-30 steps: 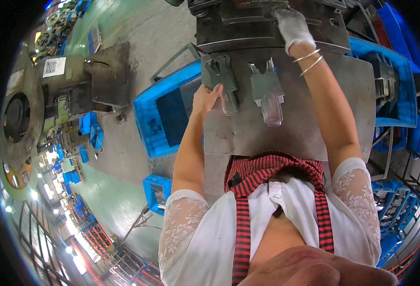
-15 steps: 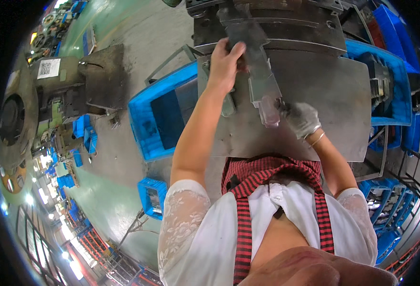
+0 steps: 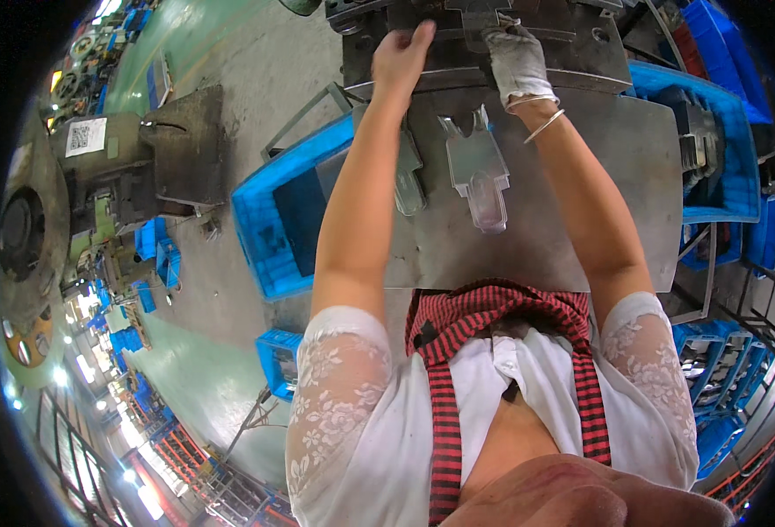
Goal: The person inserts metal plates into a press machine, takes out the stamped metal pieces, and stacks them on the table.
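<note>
- The step in hand looks like settling a flat grey cut-out metal plate on the dark steel tooling block at the far side.
- The white-gloved right hand reaches the plate's right edge, fingertips bent; whether they pinch it, I cannot tell.
- The bare left hand hangs over the block, left of the plate, fingers curled; their gap is unclear, and nothing shows in them.
- Nearer, on the grey metal table, lie a fork-ended grey metal piece and, left of it, a rounded grey metal piece, partly behind the forearm.
- The next move probably calls for squaring the plate, then clearing both hands.
</note>
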### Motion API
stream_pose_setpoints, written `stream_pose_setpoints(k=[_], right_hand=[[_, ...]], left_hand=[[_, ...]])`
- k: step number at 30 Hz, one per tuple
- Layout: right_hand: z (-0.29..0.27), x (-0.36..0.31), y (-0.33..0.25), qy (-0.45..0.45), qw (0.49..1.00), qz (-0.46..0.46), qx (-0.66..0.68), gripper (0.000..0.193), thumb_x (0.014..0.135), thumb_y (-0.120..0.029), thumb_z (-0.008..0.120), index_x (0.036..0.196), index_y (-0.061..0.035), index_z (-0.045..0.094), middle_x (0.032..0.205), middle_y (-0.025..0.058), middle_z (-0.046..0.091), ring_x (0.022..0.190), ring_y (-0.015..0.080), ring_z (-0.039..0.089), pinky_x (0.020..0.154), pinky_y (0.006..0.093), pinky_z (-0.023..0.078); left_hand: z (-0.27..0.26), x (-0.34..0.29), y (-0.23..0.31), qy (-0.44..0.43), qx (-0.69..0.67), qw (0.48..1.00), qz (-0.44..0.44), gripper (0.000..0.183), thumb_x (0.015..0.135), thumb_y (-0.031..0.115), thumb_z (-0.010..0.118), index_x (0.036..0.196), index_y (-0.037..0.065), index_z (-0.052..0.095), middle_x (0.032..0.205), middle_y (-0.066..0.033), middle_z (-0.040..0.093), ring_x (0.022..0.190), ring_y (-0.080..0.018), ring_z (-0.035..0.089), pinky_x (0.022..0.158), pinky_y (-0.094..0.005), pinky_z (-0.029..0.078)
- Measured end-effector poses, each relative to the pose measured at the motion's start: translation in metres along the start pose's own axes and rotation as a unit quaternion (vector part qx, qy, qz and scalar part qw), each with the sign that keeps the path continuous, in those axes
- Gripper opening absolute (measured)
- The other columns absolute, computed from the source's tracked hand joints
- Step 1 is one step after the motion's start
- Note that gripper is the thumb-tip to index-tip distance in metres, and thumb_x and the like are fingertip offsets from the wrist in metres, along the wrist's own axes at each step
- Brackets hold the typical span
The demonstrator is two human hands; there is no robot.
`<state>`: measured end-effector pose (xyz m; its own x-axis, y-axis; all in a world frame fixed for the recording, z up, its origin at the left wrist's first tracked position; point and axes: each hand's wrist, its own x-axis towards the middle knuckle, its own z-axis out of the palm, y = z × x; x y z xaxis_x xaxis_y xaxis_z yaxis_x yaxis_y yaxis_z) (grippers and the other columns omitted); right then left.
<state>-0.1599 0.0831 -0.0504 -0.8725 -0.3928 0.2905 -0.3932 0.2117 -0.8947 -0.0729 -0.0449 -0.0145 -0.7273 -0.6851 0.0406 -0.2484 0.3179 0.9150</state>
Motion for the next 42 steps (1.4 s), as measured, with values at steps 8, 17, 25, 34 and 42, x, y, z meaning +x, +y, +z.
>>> stream_pose_setpoints(k=[8,17,25,34,42], right_hand=[[-0.014,0.007,-0.011,-0.102,0.956,-0.036,-0.272,0.021,0.073,-0.007,0.043,0.088,-0.008,0.058,0.091,0.0091,0.059,0.087,0.0227,0.055,0.077,0.028,0.043],[-0.014,-0.007,-0.007,-0.046,0.929,-0.209,-0.301,0.027,0.08,-0.006,0.041,0.105,-0.002,0.05,0.104,0.0152,0.053,0.095,0.0239,0.051,0.088,0.029,0.037],[-0.057,-0.119,0.0,-0.154,0.987,-0.039,0.032,0.026,0.086,-0.014,0.042,0.108,-0.002,0.047,0.092,0.0075,0.055,0.083,0.0205,0.054,0.075,0.029,0.044],[-0.061,-0.064,-0.041,-0.073,0.983,0.166,0.033,0.035,0.086,-0.034,0.04,0.103,-0.0072,0.054,0.096,0.0184,0.056,0.095,0.0291,0.051,0.081,0.0334,0.039],[-0.008,0.013,-0.016,-0.098,0.904,-0.221,-0.352,0.027,0.084,-0.021,0.04,0.099,-0.0038,0.054,0.1,0.0151,0.055,0.096,0.0236,0.051,0.08,0.0281,0.039]], left_hand=[[-0.09,-0.129,-0.104,-0.043,0.385,0.904,-0.182,0.053,0.067,0.046,0.06,0.088,-0.002,0.053,0.084,-0.0159,0.059,0.08,-0.0338,0.056,0.069,-0.0388,0.043],[-0.119,-0.134,-0.062,0.034,-0.127,0.971,-0.198,0.02,0.079,0.022,0.058,0.083,0.002,0.055,0.068,-0.0034,0.056,0.056,-0.0097,0.052,0.049,-0.0231,0.04],[-0.028,-0.08,0.018,-0.065,-0.338,0.932,-0.109,0.02,0.074,0.015,0.063,0.083,-0.001,0.053,0.065,-0.0027,0.052,0.05,-0.01,0.047,0.041,-0.0248,0.038],[0.039,0.022,0.021,-0.06,-0.305,0.946,-0.094,0.02,0.071,0.019,0.064,0.068,0.002,0.054,0.059,-0.0031,0.055,0.05,-0.0126,0.053,0.045,-0.0284,0.044],[0.008,0.017,0.003,0.004,0.094,0.995,0.02,0.039,0.069,0.034,0.064,0.085,0.0,0.053,0.078,-0.0125,0.059,0.071,-0.0251,0.057,0.063,-0.0351,0.045]])
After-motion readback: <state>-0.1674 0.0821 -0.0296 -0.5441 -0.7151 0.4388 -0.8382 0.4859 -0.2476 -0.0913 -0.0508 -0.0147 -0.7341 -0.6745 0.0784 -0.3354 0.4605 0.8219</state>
